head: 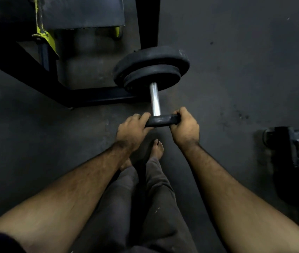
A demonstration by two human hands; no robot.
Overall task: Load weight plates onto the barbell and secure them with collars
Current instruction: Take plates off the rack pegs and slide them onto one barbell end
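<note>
We're mid-load: small black plate [161, 121] held edge-up, seen from its rim, right at the near end of the chrome bar [155, 100]. Left hand [132, 133] grips the plate's left edge, fingers curled over the top; right hand [185, 128] grips the right edge the same way. Both are closed on the plate, nothing else held

Bar runs away from us to two black plates [150, 70] already stacked at its far end, larger behind, smaller in front, sitting on the dark floor [236, 70] next to a black machine frame [90, 97]. Can't tell whether the bar tip is through the plate's bore yet; the plate hides that junction

Our read: step is seating this plate on the near sleeve. Next move needs the bore kept square to the bar, then an even push from both hands along it. No collar visible anywhere in view, so securing isn't started. Our bare foot [157, 149] is below the plate, a risk if it drops
</note>
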